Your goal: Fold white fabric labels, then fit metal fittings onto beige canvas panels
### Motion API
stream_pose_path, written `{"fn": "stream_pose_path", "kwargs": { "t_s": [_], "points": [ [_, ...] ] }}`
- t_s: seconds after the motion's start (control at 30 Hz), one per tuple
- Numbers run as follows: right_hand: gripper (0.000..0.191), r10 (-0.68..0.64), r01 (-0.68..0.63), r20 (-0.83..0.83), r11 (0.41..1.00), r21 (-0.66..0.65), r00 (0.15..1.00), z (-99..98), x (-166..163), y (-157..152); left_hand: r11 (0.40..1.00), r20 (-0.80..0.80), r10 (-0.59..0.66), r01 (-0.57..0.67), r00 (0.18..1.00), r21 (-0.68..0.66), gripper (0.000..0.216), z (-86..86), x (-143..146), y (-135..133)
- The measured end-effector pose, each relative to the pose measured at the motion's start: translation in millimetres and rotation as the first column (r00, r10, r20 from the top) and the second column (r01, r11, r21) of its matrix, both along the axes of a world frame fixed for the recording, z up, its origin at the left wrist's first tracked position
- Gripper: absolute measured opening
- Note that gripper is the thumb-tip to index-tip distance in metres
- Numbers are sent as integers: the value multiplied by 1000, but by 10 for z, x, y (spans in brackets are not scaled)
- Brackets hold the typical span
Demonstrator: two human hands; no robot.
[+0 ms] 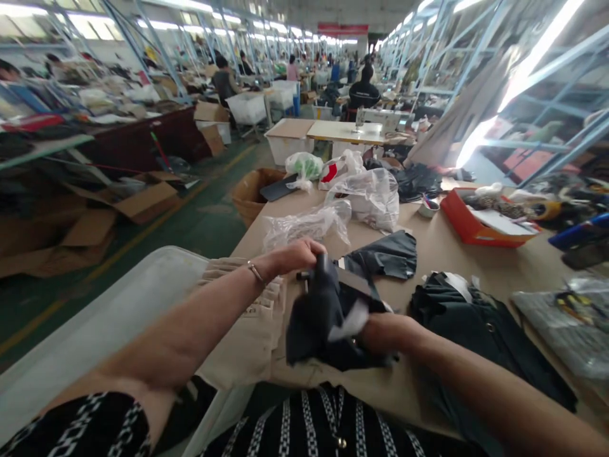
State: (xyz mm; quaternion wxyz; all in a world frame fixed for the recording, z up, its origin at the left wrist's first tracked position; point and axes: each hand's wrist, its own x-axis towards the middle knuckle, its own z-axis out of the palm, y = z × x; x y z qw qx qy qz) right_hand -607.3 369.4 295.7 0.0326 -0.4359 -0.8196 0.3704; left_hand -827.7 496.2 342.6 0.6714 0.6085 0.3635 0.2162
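A dark cloth piece (316, 317), blurred by motion and looking like a bag or garment part, is held up over the near edge of the table. My left hand (303, 255), with a bracelet at the wrist, is closed on its upper end. Lower and to the right, my right hand (383, 333) grips the same cloth; its fingertips are hidden in the folds. A white tag or slip (349, 320) shows beside that hand. Just beyond the hands lies another dark cloth piece (385, 254). To the right is a pile of dark cloth pieces (490, 343) with metal eyelets.
Beige cloth pieces (238, 355) lie stacked at the table's left edge, next to a pale bin (157, 273). Clear plastic bags (366, 197), a small round container (428, 208) and an orange box (485, 222) stand farther back. Cardboard boxes (137, 197) sit on the floor at left.
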Motion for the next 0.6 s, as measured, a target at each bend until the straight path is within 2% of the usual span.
{"fn": "stream_pose_path", "kwargs": {
  "t_s": [0.1, 0.17, 0.23, 0.3, 0.37, 0.43, 0.47, 0.53, 0.6],
  "points": [
    [20, 98, -89, 111, 993, -81, 989, 258, 170, 196, 990, -67, -73, 80, 995, 115, 20, -79, 154, 36],
    [22, 128, -118, 97, 988, -101, 987, 472, 294, 316, 983, -68, -70, 80, 995, 163, 20, -122, 259, 50],
    [24, 59, -58, 8, 996, -72, 998, 644, 406, 436, 982, -45, -50, 57, 998, 180, 17, -117, 372, 72],
    [24, -87, 85, -98, 996, -17, 991, 723, 494, 550, 986, -11, -45, 47, 999, 160, 11, -68, 500, 79],
    [24, -249, 264, -210, 963, 50, 946, 708, 556, 640, 992, 25, -66, 63, 997, 112, 8, 3, 645, 41],
    [26, -300, 345, -341, 935, 77, 891, 638, 600, 688, 993, 69, -103, 99, 992, 59, 13, 65, 802, -47],
    [26, -292, 343, -401, 937, 62, 869, 597, 623, 692, 993, 115, -122, 120, 986, 19, 15, 85, 883, -100],
    [27, -274, 289, -457, 957, -39, 846, 519, 702, 657, 982, 246, -147, 171, 958, -79, 14, 91, 1038, -188],
    [31, -372, 327, -441, 928, -176, 817, 459, 874, 559, 971, 321, -78, 145, 944, -190, 6, 43, 1153, -207]
  ]
}}
